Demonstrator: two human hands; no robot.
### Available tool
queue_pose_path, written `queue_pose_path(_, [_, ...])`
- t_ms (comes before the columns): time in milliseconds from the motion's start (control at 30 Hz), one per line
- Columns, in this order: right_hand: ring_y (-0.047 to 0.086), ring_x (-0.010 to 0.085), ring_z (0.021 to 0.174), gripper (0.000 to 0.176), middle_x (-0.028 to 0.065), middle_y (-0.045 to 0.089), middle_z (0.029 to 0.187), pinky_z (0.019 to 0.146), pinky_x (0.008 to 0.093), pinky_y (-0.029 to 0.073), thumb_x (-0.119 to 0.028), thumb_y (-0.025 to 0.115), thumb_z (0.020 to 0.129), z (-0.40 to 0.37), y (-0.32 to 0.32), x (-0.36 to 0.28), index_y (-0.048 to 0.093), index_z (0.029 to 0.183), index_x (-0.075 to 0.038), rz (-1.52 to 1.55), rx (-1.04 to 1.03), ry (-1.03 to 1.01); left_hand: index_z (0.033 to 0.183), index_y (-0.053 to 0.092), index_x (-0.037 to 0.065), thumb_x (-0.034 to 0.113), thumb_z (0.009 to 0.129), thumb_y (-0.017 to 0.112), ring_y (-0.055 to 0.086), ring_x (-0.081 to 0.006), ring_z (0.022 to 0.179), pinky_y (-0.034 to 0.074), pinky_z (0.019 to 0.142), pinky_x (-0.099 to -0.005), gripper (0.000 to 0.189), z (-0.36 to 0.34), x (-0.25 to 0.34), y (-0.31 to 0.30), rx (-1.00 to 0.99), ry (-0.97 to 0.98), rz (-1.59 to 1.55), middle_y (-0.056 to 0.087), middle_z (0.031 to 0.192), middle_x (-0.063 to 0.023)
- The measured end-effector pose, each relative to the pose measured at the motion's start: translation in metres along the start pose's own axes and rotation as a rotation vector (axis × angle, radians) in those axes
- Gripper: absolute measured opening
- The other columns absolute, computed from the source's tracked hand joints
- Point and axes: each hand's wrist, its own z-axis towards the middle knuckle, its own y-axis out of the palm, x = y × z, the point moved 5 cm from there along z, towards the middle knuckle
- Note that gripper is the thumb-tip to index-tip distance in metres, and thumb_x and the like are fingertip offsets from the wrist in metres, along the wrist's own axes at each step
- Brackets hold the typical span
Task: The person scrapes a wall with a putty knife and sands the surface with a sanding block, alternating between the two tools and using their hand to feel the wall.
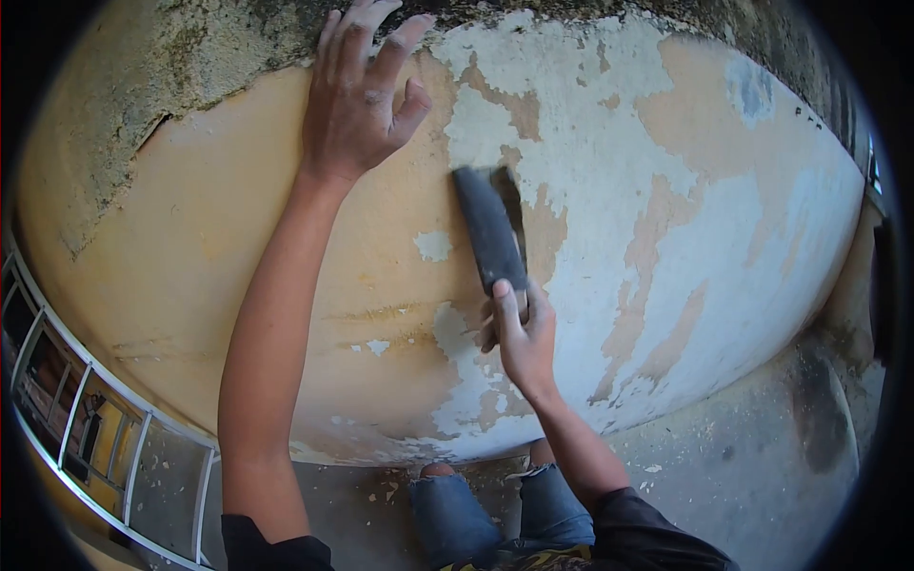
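Observation:
Peeling paint covers the wall (381,228), with yellow-beige areas on the left and pale bluish-white patches on the right. High on it, my left hand (362,95) rests near the rough dark upper edge, fingers spread and holding nothing. My right hand (526,338) grips the lower end of a long dark flat tool (490,228), thumb on its front face. The tool slants up and left against or close to the wall, beside a beige patch, and casts a shadow. Its far edge is partly hidden.
A metal ladder-like frame (141,466) lies at the lower left. Paint flakes are scattered on the grey floor (705,476) below the wall. My legs in torn jeans (452,514) show at the bottom. Rough, bare plaster (190,62) borders the paint at the upper left.

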Motion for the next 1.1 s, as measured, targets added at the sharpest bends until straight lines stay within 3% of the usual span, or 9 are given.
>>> queue_pose_path(133, [0.061,0.0127,0.049,0.032,0.0077,0.065,0.064,0.044,0.0273,0.045,-0.03,0.057,0.104,0.035,0.006,-0.056,0.056,0.095,0.001,0.093,0.002,-0.103,0.137,0.05,0.01,0.029,0.082,0.057,0.039,-0.0492,0.136,0.03,0.113,-0.0642,0.058,-0.002,-0.002,0.005,0.052,0.024,-0.009,0.045,0.135,-0.0257])
queue_pose_path(267, [0.063,0.0137,0.049,0.032,0.0088,0.067,0.066,0.044,0.0279,0.045,-0.029,0.058,0.103,-0.003,-0.006,-0.013,0.056,0.093,0.002,-0.097,-0.004,-0.017,0.135,0.051,0.009,0.029,0.084,0.056,0.039,-0.0488,0.135,0.029,0.113,-0.0641,0.056,0.002,0.001,-0.003,0.027,-0.005,-0.022,0.045,0.135,-0.0254])
queue_pose_path(333, [0.063,0.014,0.049,0.032,0.0091,0.067,0.066,0.043,0.028,0.045,-0.028,0.058,0.103,-0.007,-0.008,-0.012,0.055,0.092,0.002,-0.118,0.003,-0.037,0.139,0.052,0.017,0.027,0.086,0.058,0.039,-0.0386,0.139,0.029,0.117,-0.0555,0.054,0.001,0.002,-0.003,0.136,0.046,-0.064,0.048,0.141,-0.0146])
queue_pose_path(400, [0.063,0.0143,0.048,0.032,0.0095,0.067,0.066,0.043,0.0282,0.045,-0.027,0.058,0.104,-0.003,-0.007,-0.018,0.055,0.091,0.002,-0.13,0.013,-0.018,0.138,0.053,0.016,0.028,0.088,0.056,0.041,-0.039,0.138,0.03,0.116,-0.0561,0.051,-0.001,0.0,-0.002,0.138,0.043,-0.058,0.048,0.14,-0.015])
queue_pose_path(467, [0.058,0.0112,0.047,0.032,0.0081,0.064,0.069,0.043,0.0255,0.044,-0.03,0.055,0.105,0.015,0.001,-0.046,0.055,0.098,0.001,-0.126,0.001,-0.103,0.134,0.052,0.009,0.029,0.084,0.056,0.039,-0.0487,0.135,0.029,0.114,-0.0639,0.054,-0.001,-0.001,-0.002,0.037,-0.004,-0.036,0.045,0.135,-0.0251])
queue_pose_path(600, [0.059,0.0113,0.047,0.033,0.0084,0.065,0.07,0.043,0.0252,0.044,-0.031,0.056,0.104,-0.003,0.0,-0.019,0.055,0.099,0.001,-0.148,-0.012,-0.063,0.134,0.052,0.009,0.03,0.084,0.056,0.039,-0.0484,0.136,0.029,0.114,-0.0636,0.054,-0.002,-0.001,-0.001,0.051,-0.017,-0.046,0.045,0.135,-0.025])
queue_pose_path(667, [0.062,0.0143,0.047,0.029,0.0106,0.066,0.064,0.043,0.0279,0.045,-0.024,0.059,0.103,-0.009,0.0,-0.012,0.055,0.092,0.002,-0.119,0.024,-0.036,0.136,0.054,0.016,0.027,0.087,0.056,0.041,-0.0389,0.138,0.03,0.117,-0.0566,0.051,-0.001,-0.001,-0.001,0.124,0.037,-0.047,0.048,0.139,-0.0153])
queue_pose_path(800, [0.062,0.0141,0.047,0.031,0.0108,0.066,0.064,0.043,0.028,0.046,-0.026,0.059,0.103,0.01,0.007,-0.029,0.055,0.093,0.003,-0.156,0.026,-0.053,0.135,0.052,0.009,0.03,0.084,0.056,0.039,-0.0478,0.136,0.029,0.114,-0.0635,0.055,0.0,0.0,-0.004,0.033,-0.004,-0.042,0.045,0.135,-0.0248])
queue_pose_path(1100, [0.062,0.0142,0.047,0.033,0.0096,0.065,0.063,0.044,0.0292,0.046,-0.029,0.06,0.103,0.005,0.004,-0.02,0.055,0.093,0.002,-0.121,0.02,-0.07,0.135,0.054,0.014,0.02,0.083,0.057,0.041,-0.0386,0.137,0.03,0.117,-0.056,0.053,0.001,-0.001,-0.006,0.139,0.016,-0.052,0.048,0.139,-0.0155])
